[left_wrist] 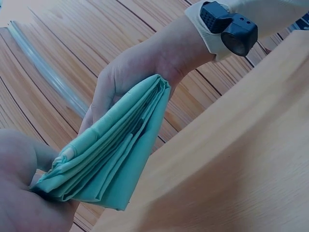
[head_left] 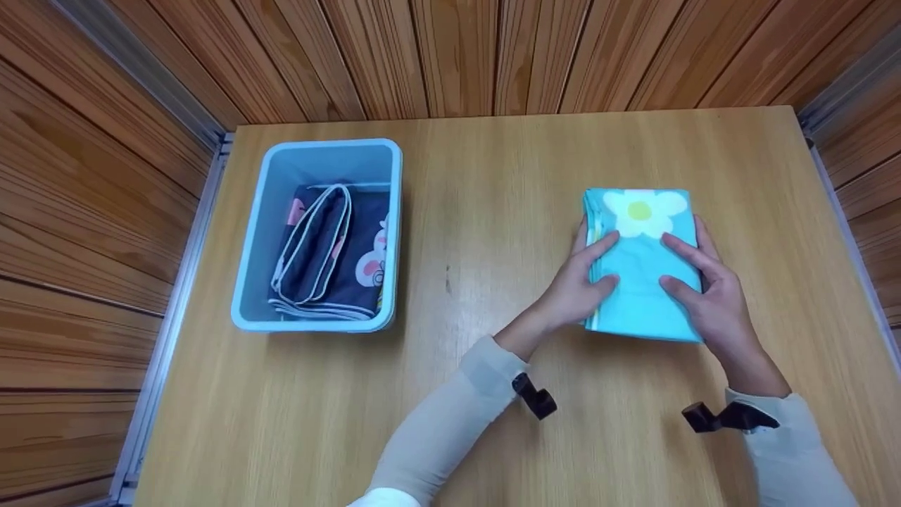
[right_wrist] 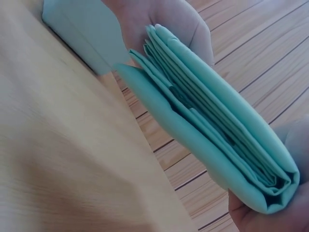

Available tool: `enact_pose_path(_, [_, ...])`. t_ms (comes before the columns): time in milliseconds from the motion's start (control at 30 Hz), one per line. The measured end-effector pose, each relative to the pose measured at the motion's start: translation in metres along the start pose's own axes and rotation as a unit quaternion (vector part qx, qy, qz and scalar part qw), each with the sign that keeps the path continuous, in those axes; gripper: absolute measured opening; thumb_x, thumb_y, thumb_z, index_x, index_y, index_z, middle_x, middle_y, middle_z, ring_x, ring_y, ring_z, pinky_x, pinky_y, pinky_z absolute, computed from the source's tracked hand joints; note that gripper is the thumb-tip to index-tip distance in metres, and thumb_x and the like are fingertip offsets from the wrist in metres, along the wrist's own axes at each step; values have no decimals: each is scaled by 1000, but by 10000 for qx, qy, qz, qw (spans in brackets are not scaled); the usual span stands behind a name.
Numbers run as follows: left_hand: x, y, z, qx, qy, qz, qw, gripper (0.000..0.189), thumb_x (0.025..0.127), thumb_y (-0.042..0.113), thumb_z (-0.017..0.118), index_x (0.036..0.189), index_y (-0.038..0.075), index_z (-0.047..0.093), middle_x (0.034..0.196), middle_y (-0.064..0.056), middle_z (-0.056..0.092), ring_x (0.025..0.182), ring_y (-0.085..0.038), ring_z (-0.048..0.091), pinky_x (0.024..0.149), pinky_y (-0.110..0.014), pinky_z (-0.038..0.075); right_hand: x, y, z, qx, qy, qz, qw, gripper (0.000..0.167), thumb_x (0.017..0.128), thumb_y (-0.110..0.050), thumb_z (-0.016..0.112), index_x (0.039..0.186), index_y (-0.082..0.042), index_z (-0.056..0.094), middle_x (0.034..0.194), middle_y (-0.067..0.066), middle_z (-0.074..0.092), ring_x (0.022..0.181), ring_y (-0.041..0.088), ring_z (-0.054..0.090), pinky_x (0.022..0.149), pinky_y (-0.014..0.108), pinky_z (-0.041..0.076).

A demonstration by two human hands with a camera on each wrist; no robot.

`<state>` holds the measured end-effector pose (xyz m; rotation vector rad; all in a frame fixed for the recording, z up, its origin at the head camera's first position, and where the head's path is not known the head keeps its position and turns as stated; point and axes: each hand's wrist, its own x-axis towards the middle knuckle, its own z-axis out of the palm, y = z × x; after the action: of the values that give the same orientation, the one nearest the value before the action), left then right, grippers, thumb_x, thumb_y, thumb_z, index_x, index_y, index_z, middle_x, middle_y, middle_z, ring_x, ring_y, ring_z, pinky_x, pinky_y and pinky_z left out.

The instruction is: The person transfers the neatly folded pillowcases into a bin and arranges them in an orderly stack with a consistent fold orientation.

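Note:
A folded turquoise cloth (head_left: 637, 282) with a white flower and yellow centre is held between both hands at the right of the table. My left hand (head_left: 574, 285) grips its left edge, thumb on top and other fingers mostly hidden beneath. On the opposite edge, my right hand (head_left: 714, 296) grips it the same way. Both wrist views look at the cloth's near end: stacked layers of the cloth (left_wrist: 108, 145) show there, thick and loosely folded. In the right wrist view the cloth (right_wrist: 207, 121) slants between the two hands, above the tabletop.
A light blue plastic bin (head_left: 246, 282) stands at the left of the table (head_left: 464, 394). Inside lie folded dark navy cloths (head_left: 359, 282) with white edging and pink-and-white cartoon prints. Wood-panelled walls (head_left: 457, 56) rise behind and at both sides, with metal rails in the corners.

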<state>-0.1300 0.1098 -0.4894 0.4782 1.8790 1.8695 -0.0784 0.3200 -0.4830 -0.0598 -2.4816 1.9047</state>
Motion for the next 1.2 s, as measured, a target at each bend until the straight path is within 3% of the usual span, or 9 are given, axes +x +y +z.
enact_pose_path(500, [-6, 9, -15, -206, -27, 134, 9997, 63, 101, -1, 56, 159, 11, 35, 171, 3, -8, 157, -17, 0, 113, -18, 29, 1, -17, 11, 462, -13, -123, 9989, 51, 99, 1, 61, 149, -7, 52, 172, 2, 0, 157, 23, -6, 122, 21, 9])
enact_pose_path(767, [-7, 12, -18, -391, -94, 395, 9984, 62, 100, -5, 55, 158, 4, 34, 171, 0, -9, 156, -18, 1, 112, -19, 32, 3, -21, 13, 692, 50, -306, 9971, 50, 97, 8, 61, 146, 2, 52, 172, 4, 4, 157, 25, -1, 113, 16, 21])
enact_pose_path(1000, [-11, 16, -22, -438, -16, 132, 9990, 62, 101, -2, 56, 158, 10, 35, 171, 5, -5, 156, -17, 5, 109, -18, 35, 4, -25, 16, 530, 54, -176, 9984, 51, 98, 4, 62, 147, -1, 51, 172, 2, 4, 157, 25, -2, 121, 20, 13])
enact_pose_path(1200, [-14, 18, -27, -396, 33, 142, 9991, 62, 101, -2, 56, 158, 11, 37, 171, 5, -4, 156, -17, 5, 111, -19, 34, 3, -29, 21, 616, 25, -254, 9978, 50, 98, 3, 62, 147, -3, 52, 172, 3, 4, 157, 23, -2, 121, 20, 12])
